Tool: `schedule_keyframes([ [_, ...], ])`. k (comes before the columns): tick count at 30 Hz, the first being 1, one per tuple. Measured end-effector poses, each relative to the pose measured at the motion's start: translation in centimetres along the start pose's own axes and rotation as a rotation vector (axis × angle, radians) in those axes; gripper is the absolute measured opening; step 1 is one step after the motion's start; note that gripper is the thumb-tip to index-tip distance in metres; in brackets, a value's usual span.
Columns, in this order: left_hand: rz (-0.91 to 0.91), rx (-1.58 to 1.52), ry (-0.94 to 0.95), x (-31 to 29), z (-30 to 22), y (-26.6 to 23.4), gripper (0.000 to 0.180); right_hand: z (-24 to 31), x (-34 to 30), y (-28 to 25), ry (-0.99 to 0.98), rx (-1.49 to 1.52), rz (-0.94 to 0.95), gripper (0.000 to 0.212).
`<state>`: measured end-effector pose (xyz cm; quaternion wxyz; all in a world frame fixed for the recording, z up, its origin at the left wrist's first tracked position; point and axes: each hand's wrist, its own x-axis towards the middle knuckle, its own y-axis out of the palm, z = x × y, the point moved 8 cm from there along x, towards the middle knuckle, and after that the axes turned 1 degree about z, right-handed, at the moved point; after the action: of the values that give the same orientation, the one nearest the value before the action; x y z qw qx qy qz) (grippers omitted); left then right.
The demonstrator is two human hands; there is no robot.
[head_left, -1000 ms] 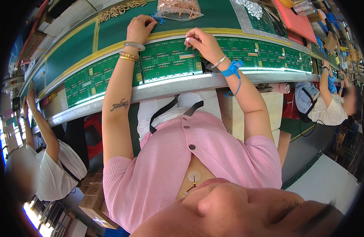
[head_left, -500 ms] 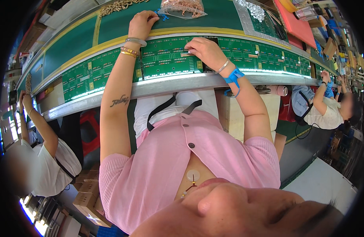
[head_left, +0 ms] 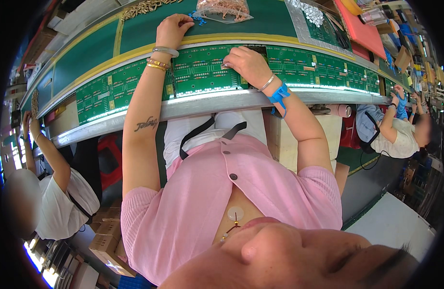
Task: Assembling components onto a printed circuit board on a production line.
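Your bare left hand (head_left: 171,31) is at forward reach, fingers bent, tips angled right; whether they meet is unclear. Your bare right hand (head_left: 248,65) sits back uppermost, fingers curled. Your dark-lettered left forearm (head_left: 142,108) runs nearly straight; your bare right elbow (head_left: 314,143) is bent.

In the middle is a pink top (head_left: 202,192) with short ribbed sleeves (head_left: 137,204) and dark buttons (head_left: 233,177), with white pants (head_left: 253,127) and black straps (head_left: 237,129) above. The left arm (head_left: 141,149) has dark ink writing (head_left: 145,125), a grey bangle (head_left: 165,51) and beads (head_left: 157,63); the right arm (head_left: 308,137), a silver bangle (head_left: 267,83) and blue band (head_left: 279,94)
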<state>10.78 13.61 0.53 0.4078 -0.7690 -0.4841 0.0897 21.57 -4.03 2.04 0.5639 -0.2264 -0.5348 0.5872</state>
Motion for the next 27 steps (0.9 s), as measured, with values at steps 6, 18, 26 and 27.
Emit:
schedule_keyframes([
  [6,-0.014,-0.003,0.022,0.0,-0.1,0.0,0.015,0.5,0.0,-0.2,-0.066,-0.023,-0.007,0.007],
  [18,-0.014,-0.021,-0.042,-0.4,-1.2,-1.3,0.019,1.1,-3.6,-2.4,-0.016,-0.306,0.016,0.042],
  [26,0.142,-0.075,-0.014,-6.3,-1.8,-2.8,0.014,-5.6,-2.1,-6.4,0.232,-0.299,-0.161,0.035],
  [27,0.165,-0.035,0.008,-7.4,-1.9,-2.9,0.011,-8.1,-1.8,-7.5,0.301,-0.350,-0.214,0.032],
])
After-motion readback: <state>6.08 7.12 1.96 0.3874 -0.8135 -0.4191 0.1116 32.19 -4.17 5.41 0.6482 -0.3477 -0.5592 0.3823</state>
